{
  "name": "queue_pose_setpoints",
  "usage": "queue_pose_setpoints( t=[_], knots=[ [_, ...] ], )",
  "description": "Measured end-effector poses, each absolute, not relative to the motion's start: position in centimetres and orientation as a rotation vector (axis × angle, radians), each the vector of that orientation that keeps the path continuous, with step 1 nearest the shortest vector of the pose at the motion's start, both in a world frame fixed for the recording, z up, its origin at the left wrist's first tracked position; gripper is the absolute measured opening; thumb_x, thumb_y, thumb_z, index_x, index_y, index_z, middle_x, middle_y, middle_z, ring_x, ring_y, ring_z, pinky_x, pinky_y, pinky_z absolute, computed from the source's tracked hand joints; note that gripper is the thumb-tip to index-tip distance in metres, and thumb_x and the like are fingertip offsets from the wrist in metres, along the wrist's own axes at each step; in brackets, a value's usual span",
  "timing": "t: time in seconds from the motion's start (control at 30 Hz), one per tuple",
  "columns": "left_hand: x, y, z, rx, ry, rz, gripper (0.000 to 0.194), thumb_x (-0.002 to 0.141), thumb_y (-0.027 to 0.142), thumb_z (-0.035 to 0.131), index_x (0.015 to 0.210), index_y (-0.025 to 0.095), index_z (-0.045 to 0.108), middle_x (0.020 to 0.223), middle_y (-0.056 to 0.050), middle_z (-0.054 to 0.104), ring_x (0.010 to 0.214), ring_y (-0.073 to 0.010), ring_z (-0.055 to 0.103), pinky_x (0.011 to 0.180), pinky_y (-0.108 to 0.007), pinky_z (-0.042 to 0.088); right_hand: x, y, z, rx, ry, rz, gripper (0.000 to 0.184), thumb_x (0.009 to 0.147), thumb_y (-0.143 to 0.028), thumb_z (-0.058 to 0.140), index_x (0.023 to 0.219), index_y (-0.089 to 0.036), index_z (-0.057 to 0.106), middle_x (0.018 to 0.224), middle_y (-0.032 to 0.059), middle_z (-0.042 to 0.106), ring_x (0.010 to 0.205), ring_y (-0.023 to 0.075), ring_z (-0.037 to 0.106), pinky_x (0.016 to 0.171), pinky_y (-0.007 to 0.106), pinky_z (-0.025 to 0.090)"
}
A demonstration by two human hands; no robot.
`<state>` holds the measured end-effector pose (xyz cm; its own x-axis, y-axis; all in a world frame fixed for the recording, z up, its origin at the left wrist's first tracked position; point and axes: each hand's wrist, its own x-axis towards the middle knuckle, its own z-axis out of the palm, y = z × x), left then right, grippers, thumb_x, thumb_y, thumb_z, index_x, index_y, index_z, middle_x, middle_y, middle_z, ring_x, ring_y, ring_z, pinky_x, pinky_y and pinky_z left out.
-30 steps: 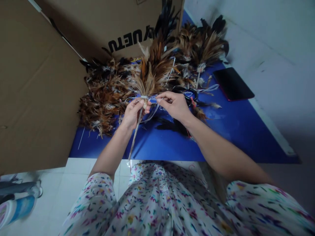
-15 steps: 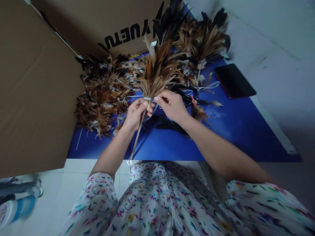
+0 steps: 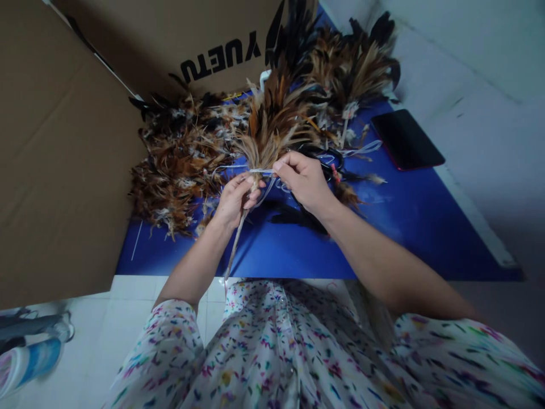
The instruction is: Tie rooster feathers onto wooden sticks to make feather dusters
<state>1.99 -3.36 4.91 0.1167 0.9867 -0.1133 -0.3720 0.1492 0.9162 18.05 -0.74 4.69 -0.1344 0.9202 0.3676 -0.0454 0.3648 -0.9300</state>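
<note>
My left hand [image 3: 235, 200] is closed around the base of a feather duster [image 3: 272, 125], a bunch of brown and black feathers on a thin stick [image 3: 237, 241]. The stick slants down toward the table's front edge. White plastic string [image 3: 263, 170] wraps the feathers just above my left fingers. Its strand runs right into my right hand [image 3: 303, 179], which pinches it between thumb and finger and draws it taut. A looser length of string hangs below, between the hands. Behind my right hand lie black-handled scissors [image 3: 336, 159], partly hidden.
Loose brown feathers [image 3: 179, 165] are heaped on the blue table [image 3: 404, 227] at the left. Another feather bundle [image 3: 349, 62] lies at the back right, near a dark phone or tablet [image 3: 407, 139]. Cardboard [image 3: 63, 159] walls the left and back. A bucket [image 3: 32, 363] stands on the floor.
My right hand has moved slightly right, away from the feather base, stretching the string into a straight strand. The left hand stays in place on the duster.
</note>
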Motion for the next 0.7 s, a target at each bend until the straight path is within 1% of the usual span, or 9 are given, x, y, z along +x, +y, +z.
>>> queue_pose_setpoints(
  t=[0.2,0.4,0.57,0.7],
  knots=[
    [2.05,-3.30,4.97,0.845,0.986,1.211,0.017,0.077,0.028,0.071,0.077,0.014,0.060,0.074,-0.002,0.061,0.047,-0.0009,0.043,0.034,-0.012,0.022,17.95,-1.05,4.61,-0.836,-1.559,0.953,0.026,0.086,-0.037,0.058,0.067,-0.019,0.054,0.062,-0.0023,0.052,0.058,0.0097,0.042,0.058,0.026,0.036],
    [1.81,-3.34,4.90,0.810,0.923,1.241,0.024,0.078,0.033,0.073,0.076,0.015,0.058,0.072,0.000,0.058,0.047,0.0003,0.042,0.033,-0.011,0.022,17.84,-1.08,4.04,-0.862,-1.634,0.848,0.021,0.085,-0.031,0.057,0.069,-0.018,0.055,0.063,-0.0028,0.051,0.058,0.0097,0.042,0.057,0.026,0.033],
    [1.91,-3.38,5.21,0.793,1.007,1.241,0.032,0.080,0.042,0.070,0.073,0.015,0.055,0.071,0.001,0.056,0.044,0.0013,0.040,0.031,-0.010,0.022,17.90,-1.15,4.21,-0.814,-1.697,0.802,0.021,0.087,-0.031,0.056,0.070,-0.019,0.056,0.067,-0.0011,0.054,0.062,0.0111,0.045,0.061,0.027,0.035],
    [1.96,-3.26,5.63,0.772,1.058,1.221,0.041,0.084,0.055,0.061,0.072,0.016,0.055,0.064,0.001,0.055,0.041,-0.0007,0.040,0.029,-0.014,0.024,17.91,-1.13,4.14,-0.787,-1.733,0.777,0.022,0.088,-0.032,0.057,0.070,-0.019,0.057,0.069,-0.0002,0.053,0.064,0.0122,0.047,0.063,0.028,0.036]
  ],
)
